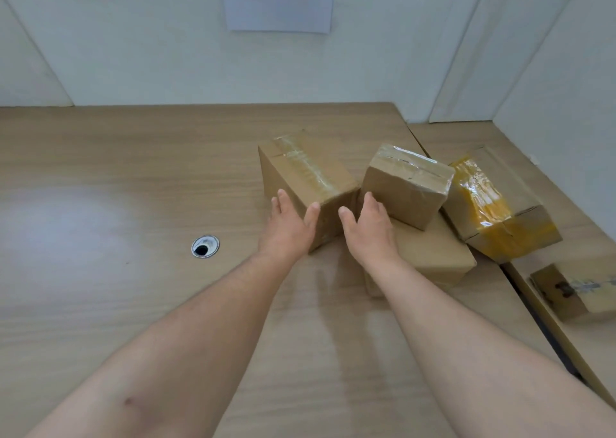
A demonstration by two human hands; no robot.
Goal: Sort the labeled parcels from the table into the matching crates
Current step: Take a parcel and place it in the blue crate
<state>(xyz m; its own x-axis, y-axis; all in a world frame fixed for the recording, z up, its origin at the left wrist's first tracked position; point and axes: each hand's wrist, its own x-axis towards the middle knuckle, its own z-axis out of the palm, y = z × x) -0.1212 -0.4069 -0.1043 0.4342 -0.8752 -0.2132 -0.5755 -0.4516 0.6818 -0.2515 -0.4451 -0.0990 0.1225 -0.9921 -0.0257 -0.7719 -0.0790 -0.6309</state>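
Observation:
Several brown cardboard parcels lie on the wooden table point(133, 171). A long parcel sealed with clear tape point(305, 171) stands at the centre. My left hand point(288, 227) lies against its near left corner with straight fingers and the thumb on the front face. My right hand point(368, 231) hovers just to the right, fingers straight, between that parcel and a smaller parcel point(406, 184), which rests tilted on a flat parcel point(433, 257). No labels show on the visible faces.
A parcel wrapped in yellow tape point(500, 204) lies to the right across the seam to a second table. Another parcel point(573, 291) sits at the right edge. A round cable hole point(205, 246) is left of my hands. A paper sign point(278, 0) hangs on the white wall.

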